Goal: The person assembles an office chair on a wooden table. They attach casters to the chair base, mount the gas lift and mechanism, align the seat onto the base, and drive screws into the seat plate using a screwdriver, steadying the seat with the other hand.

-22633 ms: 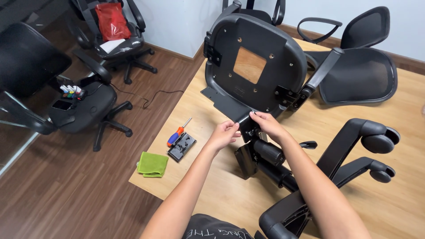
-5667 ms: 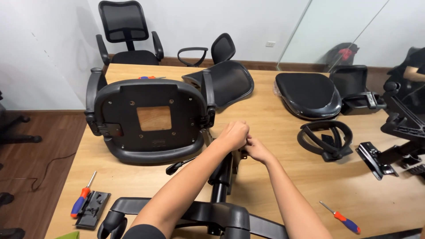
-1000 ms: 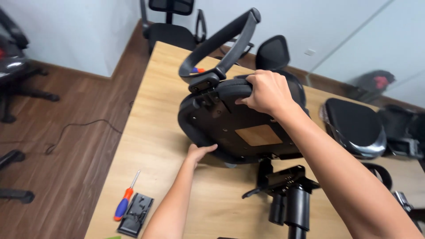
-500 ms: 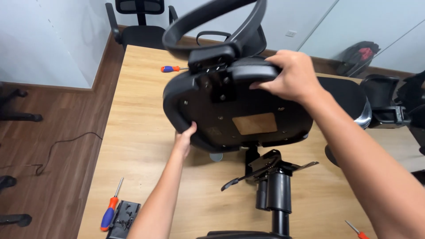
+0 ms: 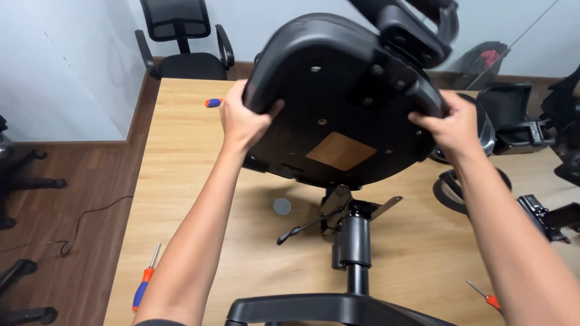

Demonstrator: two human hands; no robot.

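Observation:
Both my hands hold a black office-chair seat [image 5: 338, 102] lifted above a wooden table [image 5: 181, 199], its underside facing me with a bare wooden square in the middle. My left hand [image 5: 244, 118] grips the seat's left rim. My right hand [image 5: 453, 127] grips the right side by the armrest bracket. Just below the seat, a chair base with its gas column and tilt mechanism [image 5: 353, 226] lies on the table, lever pointing left.
A red-and-blue screwdriver [image 5: 145, 281] lies at the table's left edge, another [image 5: 212, 102] at the far side, a third [image 5: 486, 296] lower right. A small grey disc [image 5: 281, 206] sits under the seat. Black chair parts [image 5: 519, 124] crowd the right. An assembled chair [image 5: 181, 42] stands beyond the table.
The seat has been lifted higher and tilted toward me. My left hand moved from its lower edge up onto the left rim; my right hand shifted to the right side.

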